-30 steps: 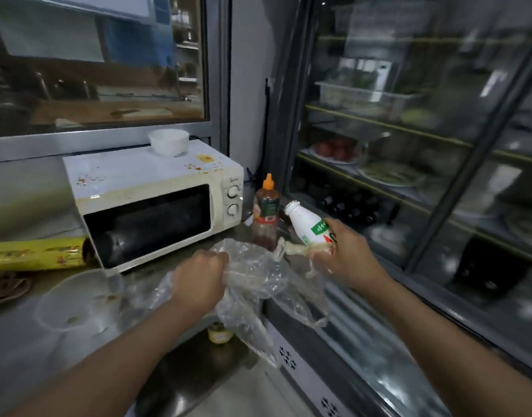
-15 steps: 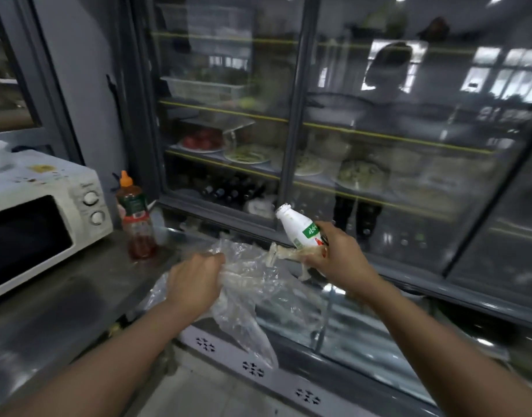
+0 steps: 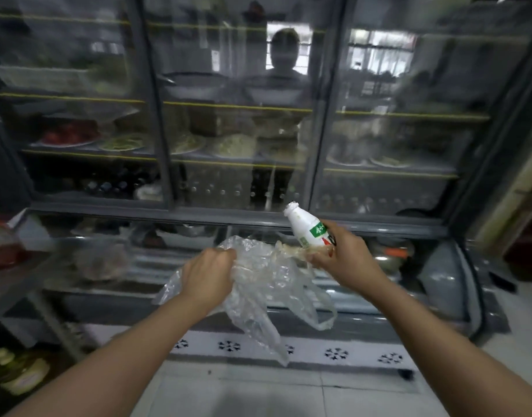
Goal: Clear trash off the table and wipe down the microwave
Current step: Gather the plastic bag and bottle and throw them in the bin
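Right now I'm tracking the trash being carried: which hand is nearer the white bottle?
Right. The right hand grips the white bottle itself. The left hand is apart to the bottle's left, clutching the clear plastic bag.

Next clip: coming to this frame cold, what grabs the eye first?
The two hands at centre: the left hand grips a crumpled clear plastic bag, and the right hand holds a small white bottle with a green label, tilted up-left. Behind them a glass-door display fridge fills the view, plates of food on its shelves.
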A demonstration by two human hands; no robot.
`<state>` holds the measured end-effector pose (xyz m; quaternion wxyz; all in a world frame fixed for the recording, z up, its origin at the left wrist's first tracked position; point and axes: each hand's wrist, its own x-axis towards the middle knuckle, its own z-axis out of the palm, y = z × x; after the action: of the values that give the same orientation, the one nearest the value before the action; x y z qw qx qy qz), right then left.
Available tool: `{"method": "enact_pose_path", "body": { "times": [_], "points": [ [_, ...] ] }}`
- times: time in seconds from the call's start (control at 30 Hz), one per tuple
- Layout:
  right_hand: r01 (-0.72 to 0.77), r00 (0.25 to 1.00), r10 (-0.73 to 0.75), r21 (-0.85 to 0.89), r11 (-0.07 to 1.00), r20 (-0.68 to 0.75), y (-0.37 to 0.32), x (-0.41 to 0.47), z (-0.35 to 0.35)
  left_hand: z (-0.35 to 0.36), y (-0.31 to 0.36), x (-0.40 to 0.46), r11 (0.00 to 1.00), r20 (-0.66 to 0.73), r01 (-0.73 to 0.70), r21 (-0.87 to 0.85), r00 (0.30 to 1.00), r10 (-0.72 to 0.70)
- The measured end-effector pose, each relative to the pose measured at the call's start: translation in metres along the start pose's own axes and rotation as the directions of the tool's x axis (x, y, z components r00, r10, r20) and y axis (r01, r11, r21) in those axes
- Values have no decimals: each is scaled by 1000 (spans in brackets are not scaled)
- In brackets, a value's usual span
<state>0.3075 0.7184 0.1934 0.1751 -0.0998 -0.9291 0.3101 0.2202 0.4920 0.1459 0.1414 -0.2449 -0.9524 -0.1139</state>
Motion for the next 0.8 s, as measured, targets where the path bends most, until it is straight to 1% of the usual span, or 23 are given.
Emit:
{"method": "enact_pose_path", "body": {
  "times": [0.13, 0.23, 0.37, 0.43, 0.53, 0.67, 0.8],
  "points": [
    [-109, 990, 104, -48, 993, -97, 60, -39, -55, 17, 84, 4, 991, 24, -125, -55, 992, 127],
    [-220, 964, 203, -89, 971, -172, 102, -65, -92, 30, 142, 12, 976, 66, -198, -87, 977, 204],
    [-325, 918, 292, -85, 942, -268, 154, -89, -136, 48, 214, 33, 945, 91, -321, -60, 941, 326],
    [-368, 891, 330, -71, 927, -312, 178, -98, -157, 59, 250, 46, 926, 92, -374, -56, 921, 378],
    [-446, 848, 395, -74, 892, -354, 215, -107, -185, 80, 303, 66, 890, 97, -445, -99, 886, 454],
    [-543, 773, 485, -32, 839, -409, 261, -110, -223, 105, 372, 98, 848, 88, -504, -162, 849, 521],
    [-616, 694, 540, -6, 787, -477, 305, -117, -259, 125, 441, 126, 793, 96, -566, -227, 797, 596]
  ]
}}
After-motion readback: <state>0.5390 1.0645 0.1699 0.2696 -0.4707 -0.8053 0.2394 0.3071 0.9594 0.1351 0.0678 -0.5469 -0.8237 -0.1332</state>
